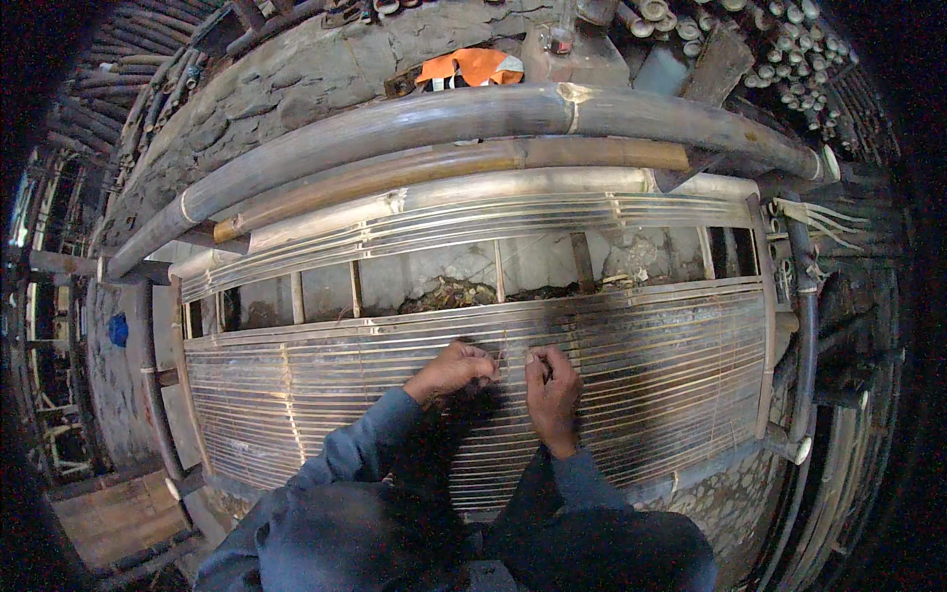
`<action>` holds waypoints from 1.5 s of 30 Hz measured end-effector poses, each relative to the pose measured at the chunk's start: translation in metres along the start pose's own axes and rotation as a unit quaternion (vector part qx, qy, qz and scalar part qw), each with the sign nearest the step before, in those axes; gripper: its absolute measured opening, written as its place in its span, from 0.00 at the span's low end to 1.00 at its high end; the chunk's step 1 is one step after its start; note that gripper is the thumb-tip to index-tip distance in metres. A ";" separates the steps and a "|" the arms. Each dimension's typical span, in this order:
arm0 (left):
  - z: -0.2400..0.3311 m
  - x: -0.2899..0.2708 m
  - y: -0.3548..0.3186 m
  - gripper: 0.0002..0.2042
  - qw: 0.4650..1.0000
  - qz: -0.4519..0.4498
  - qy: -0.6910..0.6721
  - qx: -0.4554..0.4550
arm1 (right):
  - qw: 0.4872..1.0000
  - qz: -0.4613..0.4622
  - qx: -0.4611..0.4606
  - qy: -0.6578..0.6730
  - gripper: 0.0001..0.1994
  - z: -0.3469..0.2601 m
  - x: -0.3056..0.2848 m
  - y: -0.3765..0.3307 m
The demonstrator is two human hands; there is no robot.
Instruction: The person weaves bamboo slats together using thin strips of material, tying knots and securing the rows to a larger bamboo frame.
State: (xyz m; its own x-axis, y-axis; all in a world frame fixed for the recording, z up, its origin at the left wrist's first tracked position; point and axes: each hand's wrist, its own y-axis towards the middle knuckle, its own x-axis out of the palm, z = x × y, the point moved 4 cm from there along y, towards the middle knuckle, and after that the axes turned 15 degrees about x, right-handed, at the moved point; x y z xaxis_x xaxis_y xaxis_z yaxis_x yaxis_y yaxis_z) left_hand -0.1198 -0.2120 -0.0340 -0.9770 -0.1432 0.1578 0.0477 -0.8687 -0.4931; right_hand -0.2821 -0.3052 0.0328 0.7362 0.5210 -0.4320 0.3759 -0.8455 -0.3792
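A wide panel of thin bamboo strips [385, 395] spreads in front of me, its strips running left to right and crossed by several tied rows. Over its upper middle, my left hand [454, 372] is closed in a pinch, fingertips pointing right. My right hand [554, 395] pinches too, thumb and forefinger raised, a short gap away from the left. Fine strands seem to show between the fingertips, but they are too thin to make out. Beyond the hands, a gap separates the panel from a narrower band of strips [434, 232].
Thick bamboo poles [395, 133] cross the far side of the frame. An upright pole [803, 326] stands at the right. An orange cloth [473, 67] lies on the stone ledge [306, 89]. Cut bamboo [789, 49] is stacked at the far right; a blue thing [118, 330] sits left.
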 end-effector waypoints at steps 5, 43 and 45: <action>0.008 0.009 -0.009 0.07 0.985 0.016 -0.173 0.019 | 1.000 -0.002 -0.024 -0.016 0.09 -0.013 -0.005 -0.013; -0.007 0.038 -0.004 0.12 0.949 0.112 -0.294 0.027 | 0.990 -0.019 -0.137 0.001 0.02 -0.024 0.009 -0.025; -0.004 0.031 0.004 0.12 0.963 0.130 -0.234 0.040 | 0.990 -0.012 -0.139 -0.022 0.02 -0.026 0.007 -0.021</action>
State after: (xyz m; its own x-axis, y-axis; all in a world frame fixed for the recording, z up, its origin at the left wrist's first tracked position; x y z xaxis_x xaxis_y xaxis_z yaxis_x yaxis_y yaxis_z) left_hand -0.1508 -0.2178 -0.0339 -0.7307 -0.5418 0.4152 0.3117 -0.8060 -0.5032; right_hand -0.2705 -0.2871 0.0586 0.7019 0.5410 -0.4634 0.5381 -0.8290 -0.1528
